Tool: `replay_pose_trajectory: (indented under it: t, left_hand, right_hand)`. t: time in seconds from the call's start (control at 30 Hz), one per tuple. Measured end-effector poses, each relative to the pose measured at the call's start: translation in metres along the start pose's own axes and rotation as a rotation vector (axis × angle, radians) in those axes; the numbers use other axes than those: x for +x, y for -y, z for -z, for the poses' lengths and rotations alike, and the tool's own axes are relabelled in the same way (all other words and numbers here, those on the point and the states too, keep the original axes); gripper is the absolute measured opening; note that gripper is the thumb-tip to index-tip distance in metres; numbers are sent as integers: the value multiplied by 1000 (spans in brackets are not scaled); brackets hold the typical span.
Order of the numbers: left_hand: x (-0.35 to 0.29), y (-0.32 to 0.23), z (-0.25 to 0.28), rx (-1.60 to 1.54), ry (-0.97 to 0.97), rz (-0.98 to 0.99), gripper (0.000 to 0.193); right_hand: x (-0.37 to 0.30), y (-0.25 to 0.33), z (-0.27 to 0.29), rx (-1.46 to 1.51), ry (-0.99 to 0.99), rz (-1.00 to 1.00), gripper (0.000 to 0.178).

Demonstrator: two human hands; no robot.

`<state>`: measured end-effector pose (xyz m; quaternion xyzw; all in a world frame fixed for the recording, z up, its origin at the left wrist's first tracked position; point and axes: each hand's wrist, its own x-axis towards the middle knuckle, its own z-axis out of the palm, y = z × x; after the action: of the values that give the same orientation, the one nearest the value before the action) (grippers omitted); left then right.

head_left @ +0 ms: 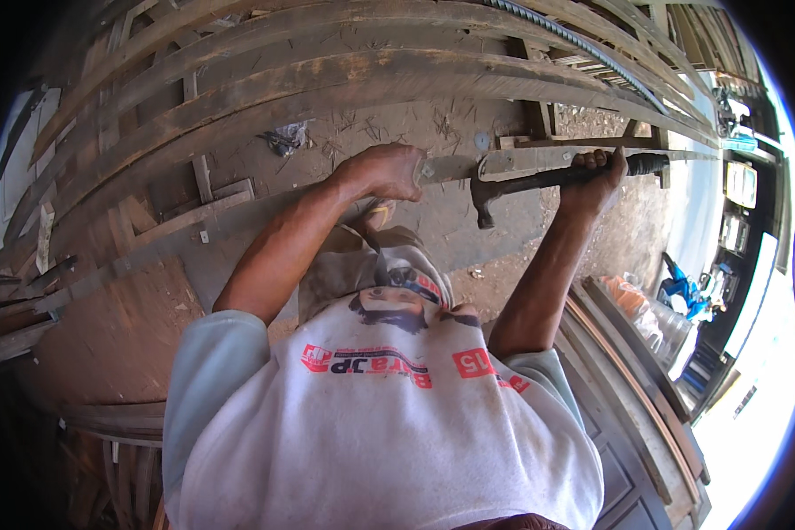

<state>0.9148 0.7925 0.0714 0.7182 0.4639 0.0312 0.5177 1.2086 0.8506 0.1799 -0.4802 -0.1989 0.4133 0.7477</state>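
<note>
My right hand (594, 181) is wrapped around the black handle of a claw hammer (532, 183). The hammer lies nearly level, its dark metal head (483, 201) pointing toward my left hand. Closed over a long wooden strip (450, 168), my left hand (389, 172) is just left of the hammer head; its fingertips are mostly hidden. The strip runs left to right in front of my body and passes behind the hammer. A gap separates the hammer head from my left hand.
Long wooden slats (327, 71) span the far side, with a ribbed metal bar (583, 44) across them. A crumpled plastic bag (287, 139) lies on the dirt floor. Boards and a panelled door (623, 468) stand at the right. A brown wooden panel (115, 336) is at the left.
</note>
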Motion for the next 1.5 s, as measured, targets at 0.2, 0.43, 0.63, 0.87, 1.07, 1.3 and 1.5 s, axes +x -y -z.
replay_pose_trajectory:
  t: [0.2, 0.43, 0.63, 0.87, 1.07, 1.3, 1.5]
  left_hand:
    - [1, -19, 1, 53, -32, 61, 62]
    - [2, -36, 0, 122, -30, 154, 66]
    - [-8, -41, 2, 185, -52, 125, 64]
    - [-3, -8, 9, 21, 91, 40, 69]
    - [0, -14, 5, 105, 42, 49, 71]
    - [6, 5, -11, 104, -132, -117, 64]
    - [-2, -2, -8, 74, -69, -69, 71]
  right_hand:
    - [-25, -1, -43, -338, -17, 204, 26]
    - [-43, -30, -110, -812, 114, 266, 25]
    - [-93, -60, -139, -1123, 452, 515, 36]
    - [-104, 6, -126, -892, 921, 202, 30]
    - [-62, 42, -84, -414, 890, 127, 25]
    - [-130, 38, -118, -789, 686, 423, 22]
    - [-80, 69, -70, -536, 621, 345, 23]
